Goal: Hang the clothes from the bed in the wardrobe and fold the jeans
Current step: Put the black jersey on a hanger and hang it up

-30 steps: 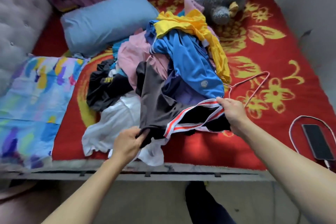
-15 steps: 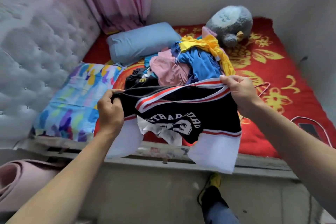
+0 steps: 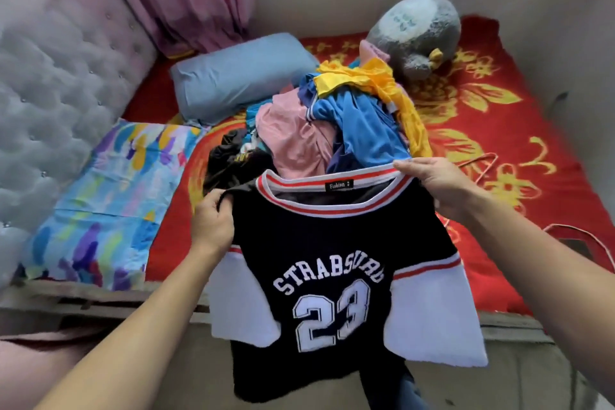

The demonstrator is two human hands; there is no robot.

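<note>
1. A black jersey (image 3: 336, 260) with white sleeves, a red-and-white striped collar and a large white 23 hung in the centre of the frame. It was held up in the air over the near edge of the bed (image 3: 532, 116), its printed side facing the camera.
2. The left hand (image 3: 213, 220), at centre left, pinched one shoulder, fingers curled and the cloth bunched between thumb and fingers.
3. The right hand (image 3: 436, 183), at centre right, gripped the collar at the other shoulder. Its thumb lay along the striped rim, and its fingers were hidden behind the cloth.
4. Behind the jersey, a pile of clothes (image 3: 332, 130) lay mid-frame on the red flowered bed. A thin pink hanger (image 3: 492, 163) lay on the bed just right of the right hand.
5. The jersey looked light, soft and limp, and draped freely below the two holds. The shoulders seemed the best place to hold it, keeping the neck open for a hanger. The wide collar might let it slide off.
6. A grey plush toy (image 3: 416, 33) sat at upper right, and a blue pillow (image 3: 239, 76) lay left of the pile.
</note>
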